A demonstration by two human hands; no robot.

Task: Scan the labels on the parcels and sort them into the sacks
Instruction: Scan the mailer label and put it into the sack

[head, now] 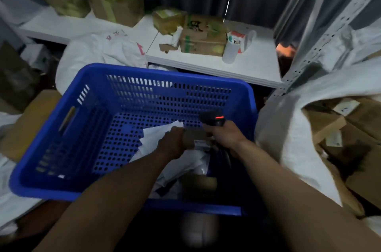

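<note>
Both my hands are down in the blue perforated plastic basket [123,68], toward its near right corner. My left hand [172,144] has its fingers curled round a small brown cardboard parcel [192,138], gripped just above the loose white paper and plastic mailers [154,135] lying on the basket floor. My right hand [228,136] is closed round the grip of a black handheld scanner [213,118], which shows a red light; its head sits just beyond the parcel, close to it. The picture is blurred, so I cannot tell whether the label faces the scanner. Just right of the basket a white woven sack [284,138] stands open with brown cardboard boxes [360,128] inside. A second white sack [92,51] slumps behind the basket, against a white table [247,66] bearing taped cardboard boxes [202,37] and a white cup [231,50].
</note>
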